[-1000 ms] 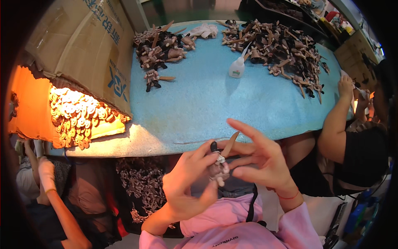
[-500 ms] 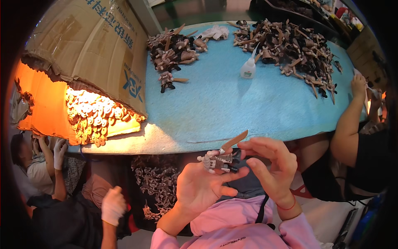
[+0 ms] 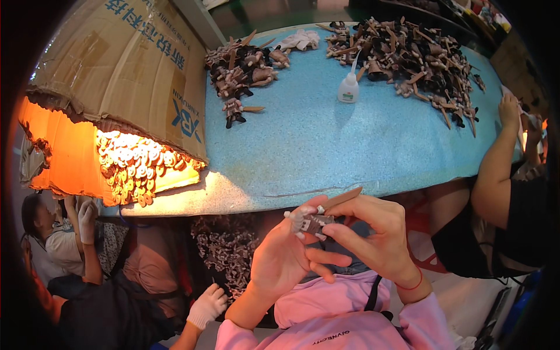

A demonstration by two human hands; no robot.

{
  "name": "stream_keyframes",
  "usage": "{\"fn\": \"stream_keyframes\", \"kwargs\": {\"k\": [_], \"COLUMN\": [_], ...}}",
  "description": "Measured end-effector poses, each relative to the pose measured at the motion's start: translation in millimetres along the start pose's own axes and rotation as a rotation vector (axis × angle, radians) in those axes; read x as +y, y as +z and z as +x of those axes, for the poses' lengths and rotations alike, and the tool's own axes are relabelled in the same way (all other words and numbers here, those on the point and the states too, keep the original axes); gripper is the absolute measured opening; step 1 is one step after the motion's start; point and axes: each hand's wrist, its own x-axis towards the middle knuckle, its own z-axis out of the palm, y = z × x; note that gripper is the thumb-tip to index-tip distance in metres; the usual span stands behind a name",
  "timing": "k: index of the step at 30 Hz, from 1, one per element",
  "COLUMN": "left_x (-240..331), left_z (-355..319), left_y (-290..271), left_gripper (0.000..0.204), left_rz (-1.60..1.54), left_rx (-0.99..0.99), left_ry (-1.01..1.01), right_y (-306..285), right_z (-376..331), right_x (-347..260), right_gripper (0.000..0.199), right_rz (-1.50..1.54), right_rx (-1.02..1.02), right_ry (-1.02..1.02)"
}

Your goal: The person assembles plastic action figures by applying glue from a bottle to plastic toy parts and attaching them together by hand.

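A small toy figurine (image 3: 311, 225) with a pale head and arm, a greyish body and a long flat brown blade lies between my two hands, just below the table's near edge. My left hand (image 3: 281, 256) holds its upper part between thumb and forefinger, the other fingers loosely curled below. From the right, my right hand (image 3: 376, 233) pinches the lower end of the figurine, thumb in front and forefinger behind. Those fingers hide the figurine's legs.
Piles of similar figurines (image 3: 402, 55) lie on the blue table (image 3: 280, 151), beside a white squeeze bottle (image 3: 349, 87) and a white cloth (image 3: 300, 40). A cardboard box (image 3: 125, 76) holds lit round pieces (image 3: 137, 166). Small parts (image 3: 224, 245) fill a dark container. A co-worker's gloved hand (image 3: 208, 305) is near my left arm.
My right hand has moved left and closed on the figurine's lower end. My left thumb has come over the figurine. The co-worker's gloved hand has shifted right, toward the small parts.
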Motion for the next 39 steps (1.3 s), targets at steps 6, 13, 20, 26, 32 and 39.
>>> {"fn": "stream_keyframes", "kwargs": {"k": [6,13,20,26,32,39], "left_x": [-2,4,8,11,11,10], "left_z": [-20,-1,-5,-6,-7,-7], "left_y": [-16,15,26,23,23,23], "left_gripper": [0.037,0.025,0.026,0.02,0.016,0.032], "left_rz": [1.261,1.676,1.743,1.551,1.455,1.718], "left_rx": [0.502,0.449,0.368,0.37,0.394,0.246], "left_ry": [0.75,1.134,0.972,0.873,0.843,1.041], "right_y": [3,2,1,2,2,3], "right_z": [-4,-6,-10,-8,-7,-9], "right_x": [-10,-9,-11,-10,-11,-12], "right_gripper": [0.021,0.024,0.028,0.027,0.027,0.026], "right_rz": [-0.214,-0.158,-0.198,-0.14,-0.107,-0.085], "right_rx": [0.153,0.118,0.111,0.106,0.109,0.128], "right_ry": [-0.087,-0.159,-0.245,-0.23,-0.198,-0.17]}}
